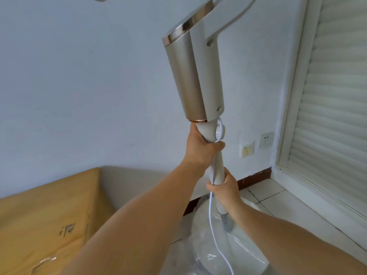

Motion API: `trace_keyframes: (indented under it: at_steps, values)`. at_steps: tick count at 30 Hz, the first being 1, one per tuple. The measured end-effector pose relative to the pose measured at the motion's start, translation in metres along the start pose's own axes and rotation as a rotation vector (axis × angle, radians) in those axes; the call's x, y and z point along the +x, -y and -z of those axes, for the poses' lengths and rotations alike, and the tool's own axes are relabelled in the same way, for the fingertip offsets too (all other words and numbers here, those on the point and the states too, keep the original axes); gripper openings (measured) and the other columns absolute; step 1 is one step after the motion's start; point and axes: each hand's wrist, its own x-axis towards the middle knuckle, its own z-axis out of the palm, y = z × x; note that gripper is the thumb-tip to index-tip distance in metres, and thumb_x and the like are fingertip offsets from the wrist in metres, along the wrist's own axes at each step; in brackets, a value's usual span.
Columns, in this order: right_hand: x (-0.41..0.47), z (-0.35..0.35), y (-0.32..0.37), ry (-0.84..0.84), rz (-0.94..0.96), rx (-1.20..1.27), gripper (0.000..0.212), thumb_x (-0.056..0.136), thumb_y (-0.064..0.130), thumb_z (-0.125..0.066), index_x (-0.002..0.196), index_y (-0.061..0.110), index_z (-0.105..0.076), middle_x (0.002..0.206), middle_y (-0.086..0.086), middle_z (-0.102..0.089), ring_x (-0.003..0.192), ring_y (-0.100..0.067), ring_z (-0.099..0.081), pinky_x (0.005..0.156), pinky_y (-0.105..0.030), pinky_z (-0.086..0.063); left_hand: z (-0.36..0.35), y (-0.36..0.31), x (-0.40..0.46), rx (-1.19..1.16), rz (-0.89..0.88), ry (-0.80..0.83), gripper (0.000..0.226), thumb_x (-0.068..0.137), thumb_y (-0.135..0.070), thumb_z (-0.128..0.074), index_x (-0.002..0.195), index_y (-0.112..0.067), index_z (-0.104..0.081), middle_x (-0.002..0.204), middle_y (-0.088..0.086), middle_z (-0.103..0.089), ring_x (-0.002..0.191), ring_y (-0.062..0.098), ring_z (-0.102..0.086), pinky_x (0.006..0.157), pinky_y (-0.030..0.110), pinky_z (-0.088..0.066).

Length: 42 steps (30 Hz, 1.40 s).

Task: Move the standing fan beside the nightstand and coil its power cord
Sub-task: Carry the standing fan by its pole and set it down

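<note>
The standing fan [195, 76] rises through the middle of the view, its champagne-and-white upper column leaning left and its head cut off at the top edge. My left hand [200, 144] grips the white pole just under the column's copper ring. My right hand [225, 187] grips the pole lower down and pins the white power cord [213, 233] against it. The cord runs down from a white height knob [219, 132] and trails over the round base [214, 257], which is wrapped in clear plastic. A wooden nightstand [47, 221] stands at the lower left, close to the base.
A pale wall fills the background, with two wall sockets [256, 145] low at the right. A window with a shut roller blind [335, 108] and white frame is at the far right. White floor tiles [278, 197] lie beyond the base.
</note>
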Motion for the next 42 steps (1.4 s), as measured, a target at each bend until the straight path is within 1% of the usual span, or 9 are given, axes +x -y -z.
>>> trace_keyframes:
  at_steps: [6, 13, 16, 18, 27, 32, 35, 40, 42]
  values:
    - [0.024, -0.015, -0.009, -0.032, 0.003, 0.048, 0.032, 0.067, 0.001, -0.073, 0.091, 0.014, -0.056, 0.078, -0.010, -0.062, 0.070, -0.024, -0.059, 0.060, -0.026, -0.049, 0.004, 0.014, 0.018, 0.036, 0.013, -0.003, 0.054, 0.072, 0.003, -0.071, 0.115, -0.018, -0.047, 0.100, 0.003, -0.058, 0.097, 0.026, -0.059, 0.083, 0.042, -0.055]
    - [0.031, -0.016, -0.033, 0.024, -0.064, 0.041, 0.031, 0.067, 0.001, -0.070, 0.090, 0.015, -0.055, 0.075, -0.008, -0.058, 0.063, -0.021, -0.056, 0.050, -0.021, -0.046, -0.005, 0.037, 0.032, 0.033, 0.051, -0.030, 0.056, 0.072, 0.005, -0.069, 0.112, -0.024, -0.044, 0.095, -0.002, -0.056, 0.087, 0.019, -0.056, 0.075, 0.034, -0.053]
    - [0.039, -0.020, -0.032, 0.036, -0.068, 0.021, 0.030, 0.067, 0.001, -0.070, 0.089, 0.014, -0.053, 0.071, -0.005, -0.054, 0.063, -0.022, -0.054, 0.053, -0.027, -0.049, -0.006, 0.040, 0.046, 0.018, 0.079, -0.045, 0.057, 0.072, 0.007, -0.067, 0.114, -0.023, -0.043, 0.095, 0.001, -0.056, 0.085, 0.020, -0.057, 0.070, 0.032, -0.053]
    - [0.043, -0.021, -0.034, 0.043, -0.080, 0.012, 0.031, 0.067, 0.002, -0.070, 0.091, 0.013, -0.053, 0.073, -0.005, -0.054, 0.064, -0.022, -0.054, 0.056, -0.029, -0.050, -0.006, 0.044, 0.054, 0.017, 0.101, -0.052, 0.057, 0.072, 0.007, -0.066, 0.117, -0.019, -0.043, 0.099, 0.005, -0.056, 0.087, 0.024, -0.057, 0.074, 0.037, -0.054]
    - [0.071, -0.002, -0.050, 0.095, -0.131, 0.027, 0.028, 0.066, 0.006, -0.068, 0.078, 0.027, -0.053, 0.070, 0.000, -0.058, 0.059, -0.015, -0.056, 0.047, -0.015, -0.046, -0.037, 0.058, 0.082, 0.081, 0.110, -0.016, 0.056, 0.073, 0.004, -0.065, 0.118, -0.020, -0.041, 0.106, 0.009, -0.056, 0.093, 0.028, -0.057, 0.077, 0.041, -0.055]
    - [0.082, 0.009, -0.060, 0.084, -0.155, 0.052, 0.029, 0.059, 0.011, -0.068, 0.077, 0.028, -0.054, 0.071, 0.000, -0.062, 0.049, 0.000, -0.059, 0.041, -0.008, -0.042, -0.059, 0.063, 0.086, 0.131, 0.072, -0.025, 0.050, 0.074, 0.001, -0.065, 0.114, -0.020, -0.041, 0.106, 0.012, -0.056, 0.093, 0.030, -0.057, 0.079, 0.043, -0.054]
    - [0.084, 0.006, -0.063, 0.116, -0.140, 0.044, 0.029, 0.056, 0.016, -0.068, 0.079, 0.028, -0.053, 0.075, -0.003, -0.063, 0.056, -0.007, -0.060, 0.042, -0.008, -0.042, -0.057, 0.069, 0.088, 0.132, 0.062, -0.050, 0.050, 0.074, 0.000, -0.064, 0.114, -0.020, -0.042, 0.103, 0.010, -0.056, 0.091, 0.029, -0.057, 0.078, 0.044, -0.055]
    - [0.083, 0.002, -0.063, 0.134, -0.130, 0.032, 0.031, 0.066, 0.007, -0.071, 0.087, 0.021, -0.054, 0.077, -0.003, -0.060, 0.060, -0.010, -0.058, 0.042, -0.006, -0.042, -0.049, 0.072, 0.088, 0.109, 0.084, -0.060, 0.052, 0.075, 0.001, -0.065, 0.115, -0.021, -0.041, 0.095, 0.004, -0.055, 0.082, 0.021, -0.056, 0.074, 0.040, -0.055]
    - [0.083, 0.005, -0.063, 0.127, -0.139, 0.020, 0.030, 0.065, 0.006, -0.070, 0.084, 0.023, -0.053, 0.077, -0.003, -0.060, 0.059, -0.010, -0.057, 0.042, -0.007, -0.042, -0.052, 0.070, 0.088, 0.114, 0.093, -0.056, 0.052, 0.074, 0.001, -0.065, 0.114, -0.022, -0.041, 0.095, 0.003, -0.055, 0.081, 0.020, -0.056, 0.074, 0.040, -0.055]
